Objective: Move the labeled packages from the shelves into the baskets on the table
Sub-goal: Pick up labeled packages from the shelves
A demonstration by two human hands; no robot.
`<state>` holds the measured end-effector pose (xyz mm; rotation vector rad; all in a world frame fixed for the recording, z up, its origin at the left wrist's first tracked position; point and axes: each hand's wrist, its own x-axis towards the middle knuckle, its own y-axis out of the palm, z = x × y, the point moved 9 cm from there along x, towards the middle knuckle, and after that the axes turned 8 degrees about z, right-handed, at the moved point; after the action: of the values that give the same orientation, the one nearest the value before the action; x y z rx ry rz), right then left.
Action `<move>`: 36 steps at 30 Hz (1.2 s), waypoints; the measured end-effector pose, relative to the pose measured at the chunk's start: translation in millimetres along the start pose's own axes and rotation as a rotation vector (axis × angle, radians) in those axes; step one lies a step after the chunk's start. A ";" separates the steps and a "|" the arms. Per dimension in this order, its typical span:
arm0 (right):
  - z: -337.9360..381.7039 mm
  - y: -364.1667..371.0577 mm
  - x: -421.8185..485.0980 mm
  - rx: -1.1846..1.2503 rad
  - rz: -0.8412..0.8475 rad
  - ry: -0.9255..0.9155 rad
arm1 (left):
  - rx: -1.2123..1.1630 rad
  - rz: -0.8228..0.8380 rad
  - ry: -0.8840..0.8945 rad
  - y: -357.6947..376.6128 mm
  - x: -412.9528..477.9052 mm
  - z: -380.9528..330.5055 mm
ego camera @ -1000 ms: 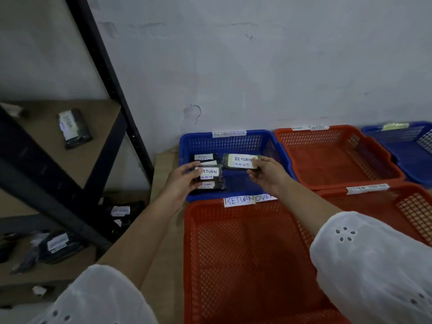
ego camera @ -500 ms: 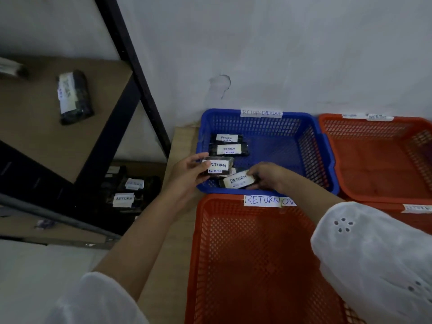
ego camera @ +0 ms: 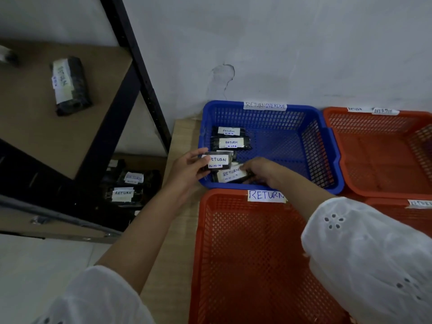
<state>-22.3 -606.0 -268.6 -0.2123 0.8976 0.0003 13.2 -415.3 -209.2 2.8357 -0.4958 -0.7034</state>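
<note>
A blue basket [ego camera: 327, 146] tagged "RETURN OVERDUE" stands at the table's back left. Two black packages with white "RETURN" labels [ego camera: 230, 142] lie along its left side. My left hand [ego camera: 187, 168] grips another labelled black package [ego camera: 218, 161] over the basket's front left corner. My right hand [ego camera: 264, 170] holds a second labelled package [ego camera: 230, 176] low inside the basket near its front wall. One more package [ego camera: 70, 86] lies on the upper shelf, and two labelled ones [ego camera: 127, 187] sit on a lower shelf.
A large red basket [ego camera: 247, 253] tagged "RETURN" stands in front of the blue one. Another red basket [ego camera: 383, 155] is at the right. The black metal shelf post [ego camera: 140, 73] rises just left of the table. A white wall is behind.
My right hand has brought its package down from above the basket to the basket's front floor. My left hand keeps its package near the front left corner. The camera has tilted down and left.
</note>
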 end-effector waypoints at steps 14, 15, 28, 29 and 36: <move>9.1 -3.9 7.1 -0.610 -0.173 -0.011 | 0.058 0.022 -0.013 -2.8 -3.0 -3.0; 13.0 -5.3 3.0 -0.526 -0.174 -0.088 | 0.065 0.021 -0.010 -4.1 -2.8 -3.2; 47.4 -11.3 -31.9 0.424 0.065 -0.444 | 0.628 -0.118 0.278 22.2 26.2 -42.2; 43.4 -22.7 -25.7 0.476 0.009 -0.412 | 0.751 -0.191 0.330 20.4 27.6 -47.4; 27.0 -88.0 26.1 0.606 -0.275 -0.249 | 0.803 -0.264 0.266 7.3 61.3 -26.8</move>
<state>22.9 -689.6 -256.4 0.2287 0.5815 -0.4853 75.2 -441.6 -209.8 3.7207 -0.4299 -0.1482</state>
